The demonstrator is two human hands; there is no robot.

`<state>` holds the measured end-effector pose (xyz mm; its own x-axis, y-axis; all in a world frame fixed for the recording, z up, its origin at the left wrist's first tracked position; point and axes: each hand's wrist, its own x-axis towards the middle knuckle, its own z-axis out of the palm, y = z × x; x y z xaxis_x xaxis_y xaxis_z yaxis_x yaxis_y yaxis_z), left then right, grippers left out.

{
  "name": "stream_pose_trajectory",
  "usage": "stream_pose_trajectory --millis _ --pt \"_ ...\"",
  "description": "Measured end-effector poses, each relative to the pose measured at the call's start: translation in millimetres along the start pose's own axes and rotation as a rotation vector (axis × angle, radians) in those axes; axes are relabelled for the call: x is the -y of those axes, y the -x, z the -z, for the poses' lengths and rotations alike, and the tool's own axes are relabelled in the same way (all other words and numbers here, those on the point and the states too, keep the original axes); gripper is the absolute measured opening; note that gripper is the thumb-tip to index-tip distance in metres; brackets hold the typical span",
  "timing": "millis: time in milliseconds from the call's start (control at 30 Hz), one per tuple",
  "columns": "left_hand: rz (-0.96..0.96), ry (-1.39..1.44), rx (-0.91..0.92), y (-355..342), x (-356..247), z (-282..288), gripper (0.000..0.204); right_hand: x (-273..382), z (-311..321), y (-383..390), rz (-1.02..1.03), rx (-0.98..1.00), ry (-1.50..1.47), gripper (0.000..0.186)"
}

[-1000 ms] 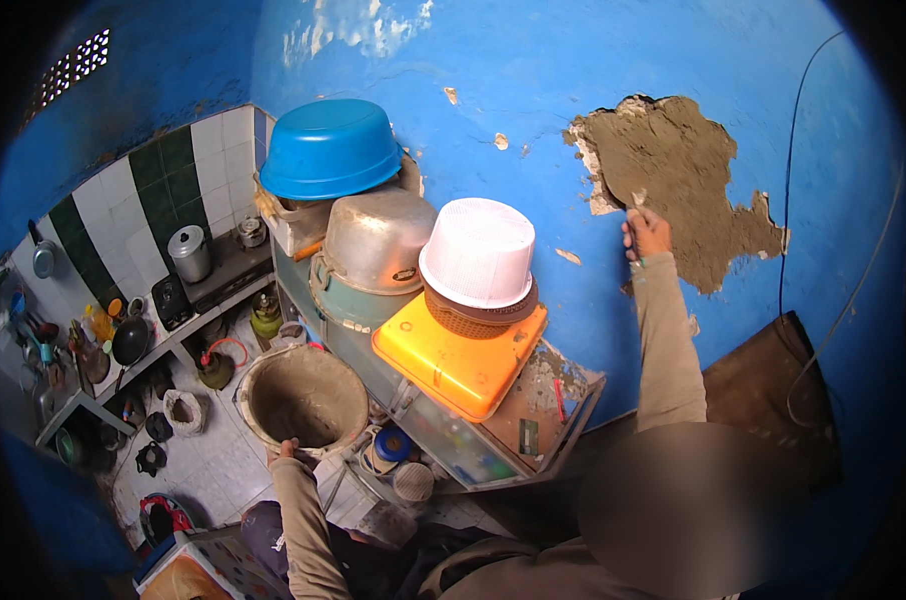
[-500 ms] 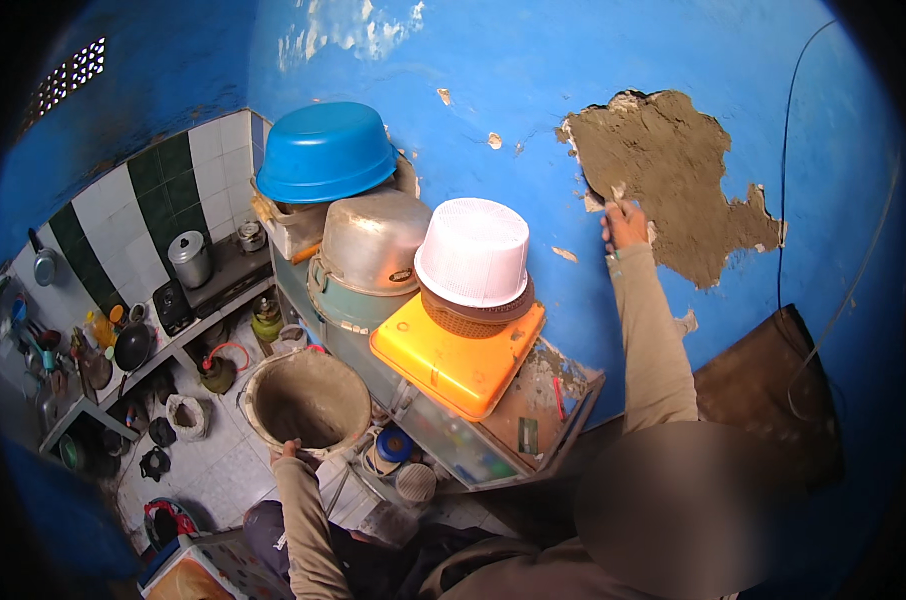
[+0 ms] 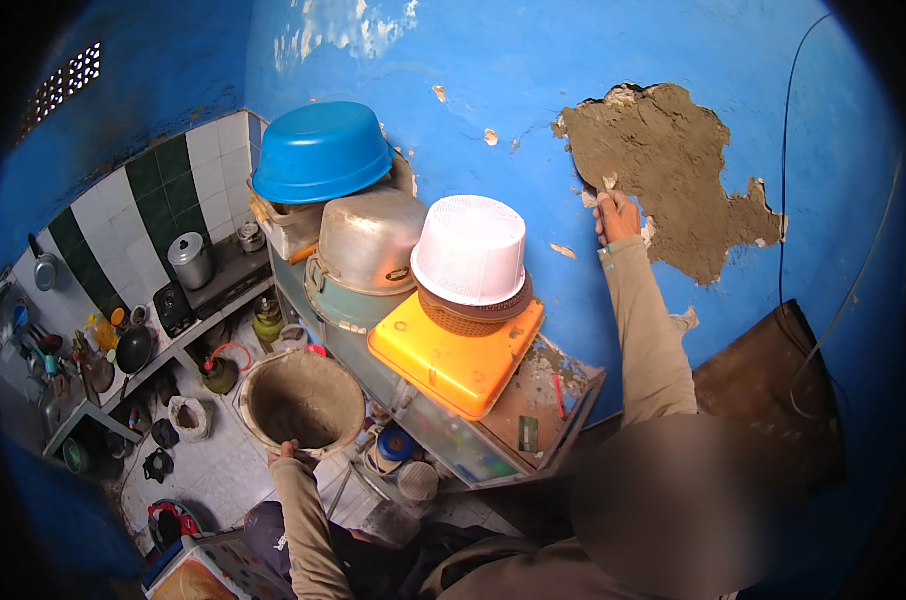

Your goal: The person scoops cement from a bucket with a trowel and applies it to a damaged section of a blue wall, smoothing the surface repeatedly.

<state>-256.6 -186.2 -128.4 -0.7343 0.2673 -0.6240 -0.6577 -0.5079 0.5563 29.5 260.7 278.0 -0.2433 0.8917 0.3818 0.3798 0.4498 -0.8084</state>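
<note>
My left hand (image 3: pixel 287 455) is closed on the near rim of a mortar-caked bucket (image 3: pixel 256 432), which has some grey-brown residue inside. Up at the blue wall, my right hand (image 3: pixel 616 216) is closed round the handle of a trowel (image 3: pixel 610 182). The blade lies against the lower left part of a rough patch of brown mortar (image 3: pixel 673 180), and its colour blends into the patch. Most of the handle is hidden by my fingers. Chipped paint edges surround the mortar.
Below the wall, a glass-sided cabinet (image 3: pixel 563 425) carries an orange tray (image 3: pixel 443 360), a white basket (image 3: pixel 470 250), a metal pot (image 3: pixel 373 240) and a blue basin (image 3: pixel 323 150). Thin cables (image 3: pixel 785 180) hang at right. A tiled kitchen counter (image 3: pixel 208 300) stands at left.
My right hand and the trowel have shifted slightly up and left along the edge of the mortar. The bucket stays in my left hand, slightly further left in view.
</note>
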Motion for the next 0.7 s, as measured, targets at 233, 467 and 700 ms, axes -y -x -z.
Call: stream_pose_trajectory --millis 233,467,700 --pt "0.066 0.018 -0.071 -8.3 1.0 7.3 0.038 -24.0 15.6 26.0 0.01 -0.107 -0.018 0.025" --pt "0.05 -0.085 -0.05 -6.4 0.8 4.6 0.038 -4.2 45.4 1.1 0.124 -0.078 0.176 0.027" --pt "0.123 -0.021 -0.102 -9.0 1.9 -3.4 0.036 22.5 59.9 -0.7 0.05 -0.096 0.187 0.026"
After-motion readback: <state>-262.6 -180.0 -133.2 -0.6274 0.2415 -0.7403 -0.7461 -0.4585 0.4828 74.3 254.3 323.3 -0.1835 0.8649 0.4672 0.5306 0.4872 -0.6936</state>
